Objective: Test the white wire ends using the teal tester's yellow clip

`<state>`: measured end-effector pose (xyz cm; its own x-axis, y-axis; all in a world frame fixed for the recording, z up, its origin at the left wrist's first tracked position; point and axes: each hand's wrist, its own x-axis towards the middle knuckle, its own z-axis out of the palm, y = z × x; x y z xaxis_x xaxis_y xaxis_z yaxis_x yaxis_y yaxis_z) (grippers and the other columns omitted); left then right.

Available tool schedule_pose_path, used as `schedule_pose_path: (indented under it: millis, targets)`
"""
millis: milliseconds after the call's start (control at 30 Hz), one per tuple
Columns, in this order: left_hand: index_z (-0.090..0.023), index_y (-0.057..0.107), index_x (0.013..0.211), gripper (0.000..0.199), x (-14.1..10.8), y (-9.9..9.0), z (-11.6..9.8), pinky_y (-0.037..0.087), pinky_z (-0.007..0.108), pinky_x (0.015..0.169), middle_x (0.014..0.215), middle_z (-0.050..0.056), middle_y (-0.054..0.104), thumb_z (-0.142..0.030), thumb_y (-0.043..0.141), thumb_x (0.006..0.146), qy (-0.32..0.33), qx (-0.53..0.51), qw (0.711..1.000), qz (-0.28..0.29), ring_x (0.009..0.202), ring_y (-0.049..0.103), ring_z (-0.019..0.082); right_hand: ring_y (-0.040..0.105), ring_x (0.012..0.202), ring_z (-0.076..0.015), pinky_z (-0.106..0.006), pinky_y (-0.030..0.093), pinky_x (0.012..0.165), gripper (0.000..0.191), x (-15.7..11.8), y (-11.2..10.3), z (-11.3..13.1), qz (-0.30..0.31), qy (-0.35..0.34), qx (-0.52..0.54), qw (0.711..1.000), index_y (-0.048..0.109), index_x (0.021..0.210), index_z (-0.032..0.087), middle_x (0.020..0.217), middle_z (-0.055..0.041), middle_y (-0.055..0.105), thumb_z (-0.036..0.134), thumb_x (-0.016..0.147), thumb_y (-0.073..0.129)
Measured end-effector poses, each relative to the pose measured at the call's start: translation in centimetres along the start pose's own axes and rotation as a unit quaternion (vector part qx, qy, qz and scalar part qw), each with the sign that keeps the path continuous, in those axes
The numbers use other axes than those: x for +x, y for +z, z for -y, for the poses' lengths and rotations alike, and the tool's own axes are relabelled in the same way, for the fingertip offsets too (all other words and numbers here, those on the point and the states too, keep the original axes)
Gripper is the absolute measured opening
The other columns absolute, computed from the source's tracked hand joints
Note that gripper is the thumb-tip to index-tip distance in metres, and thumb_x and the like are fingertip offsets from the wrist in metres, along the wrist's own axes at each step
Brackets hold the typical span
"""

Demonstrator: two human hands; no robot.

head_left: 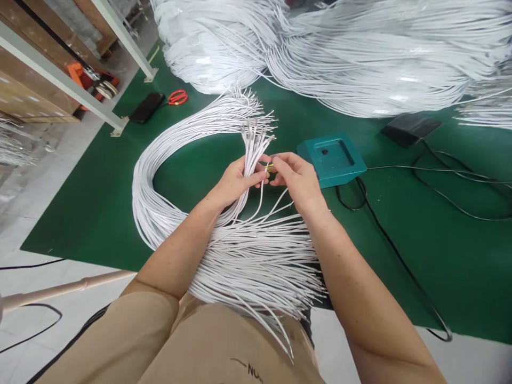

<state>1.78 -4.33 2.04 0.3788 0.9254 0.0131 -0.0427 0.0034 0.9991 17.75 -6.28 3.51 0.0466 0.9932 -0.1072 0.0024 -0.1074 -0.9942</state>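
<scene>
A bunch of white cables (248, 146) stands up out of my left hand (237, 180), whose fingers are wrapped round it. Close beside it, my right hand (294, 173) pinches the end of one white cable where thin yellow wires (270, 167) show between the fingertips. Both hands nearly meet there. A long looped bundle of white cables (146, 176) curves round to the left on the green table (192, 165). Its nearer ends fan out below my hands, over the table's front edge toward my lap. Part of the bundle is hidden behind my left forearm.
A teal box with a recessed top (330, 154) sits right of my hands, wired by black cords (388, 240). Large piles of white cable (372, 64) cover the back. Red-handled scissors (177, 97) and a black phone-like object (147, 108) lie back left, near a metal post (80, 85).
</scene>
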Motion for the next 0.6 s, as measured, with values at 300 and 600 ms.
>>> schedule_pose_path:
  millis: [300,600]
  targets:
    - [-0.015,0.063,0.107,0.044,0.2,-0.7,0.2,0.05,0.022,0.07,0.083,0.0,0.065,-0.021,0.079,0.067,-0.118,-0.106,0.987,0.008,0.07,0.064,0.008,0.053,0.077,-0.0183,-0.031,0.04,0.07,0.026,0.2,0.1,-1.9,-0.02,-0.301,-0.425,0.854,0.061,0.079,0.017,0.084,-0.0077,0.062,0.021,0.094,0.039]
    - [-0.011,0.062,0.105,0.041,0.9,-1.4,0.9,0.05,0.023,0.06,0.074,0.001,0.065,-0.012,0.073,0.066,-0.096,0.041,0.991,-0.087,0.069,0.068,0.014,0.055,0.091,-0.0266,-0.042,0.031,0.095,0.025,2.2,-1.3,-1.0,0.022,-0.305,-0.635,0.71,0.062,0.101,0.013,0.092,-0.0129,0.069,0.011,0.088,0.042]
